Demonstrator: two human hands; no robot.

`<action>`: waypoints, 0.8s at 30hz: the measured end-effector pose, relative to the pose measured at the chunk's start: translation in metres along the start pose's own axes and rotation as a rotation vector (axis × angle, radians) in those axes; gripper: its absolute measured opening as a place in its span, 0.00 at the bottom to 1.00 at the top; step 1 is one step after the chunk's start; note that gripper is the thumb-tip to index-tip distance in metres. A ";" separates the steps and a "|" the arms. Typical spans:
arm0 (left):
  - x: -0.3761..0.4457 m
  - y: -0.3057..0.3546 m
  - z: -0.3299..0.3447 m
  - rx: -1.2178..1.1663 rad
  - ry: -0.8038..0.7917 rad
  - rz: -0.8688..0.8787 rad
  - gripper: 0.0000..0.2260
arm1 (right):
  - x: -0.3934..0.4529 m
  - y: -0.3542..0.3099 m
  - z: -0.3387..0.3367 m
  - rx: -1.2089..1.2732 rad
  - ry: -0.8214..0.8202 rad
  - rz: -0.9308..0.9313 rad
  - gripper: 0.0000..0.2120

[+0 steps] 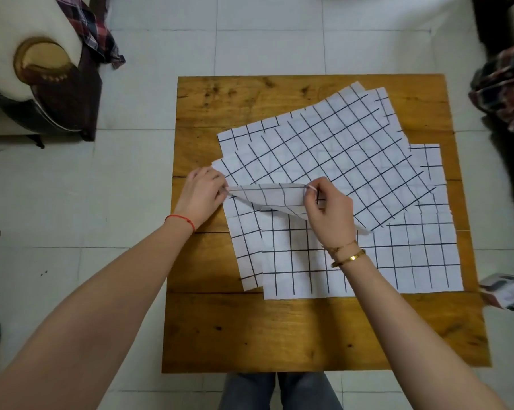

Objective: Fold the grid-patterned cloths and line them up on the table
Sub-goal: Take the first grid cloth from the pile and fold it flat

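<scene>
Several white cloths with a black grid lie overlapping on the wooden table (279,329). The top cloth (332,152) is turned at an angle across the table's middle. Its near edge is lifted and folded over, showing the paler underside. My left hand (204,193) pinches that raised edge at its left end. My right hand (328,208) pinches the same edge about a hand's width to the right. Under it, a flat cloth (353,261) lies square to the table, with another (244,247) sticking out on its left. More cloth corners (365,93) show at the far side.
The table stands on a pale tiled floor (250,39). An armchair (37,69) with a plaid garment (93,28) is at the far left. Dark patterned fabric (504,87) hangs at the right, and a small box (504,291) lies beside the table's right edge. My knees (279,392) are at the near edge.
</scene>
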State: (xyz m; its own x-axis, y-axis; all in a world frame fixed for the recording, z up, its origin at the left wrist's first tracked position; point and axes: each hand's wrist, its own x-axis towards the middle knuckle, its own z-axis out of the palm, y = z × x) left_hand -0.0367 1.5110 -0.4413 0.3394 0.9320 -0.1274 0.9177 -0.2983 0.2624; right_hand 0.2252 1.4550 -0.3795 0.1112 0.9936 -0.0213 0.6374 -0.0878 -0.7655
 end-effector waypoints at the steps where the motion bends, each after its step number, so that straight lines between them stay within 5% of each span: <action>1: 0.000 0.003 -0.005 -0.044 0.035 -0.027 0.05 | 0.003 -0.003 -0.006 -0.012 0.006 -0.016 0.07; 9: -0.002 0.032 -0.081 -0.198 0.165 -0.042 0.01 | 0.024 -0.008 -0.074 -0.138 0.043 -0.011 0.02; 16: -0.010 0.058 -0.154 -0.187 0.263 0.131 0.04 | 0.024 -0.032 -0.143 -0.149 0.071 -0.050 0.01; 24: -0.033 0.107 -0.253 -0.198 0.329 0.252 0.05 | 0.012 -0.068 -0.236 -0.157 0.113 -0.068 0.09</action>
State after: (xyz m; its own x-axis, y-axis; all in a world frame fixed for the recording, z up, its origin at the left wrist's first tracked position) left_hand -0.0022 1.5002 -0.1675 0.4342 0.8606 0.2662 0.7466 -0.5091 0.4281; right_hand 0.3629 1.4562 -0.1758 0.1429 0.9841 0.1057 0.7566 -0.0398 -0.6527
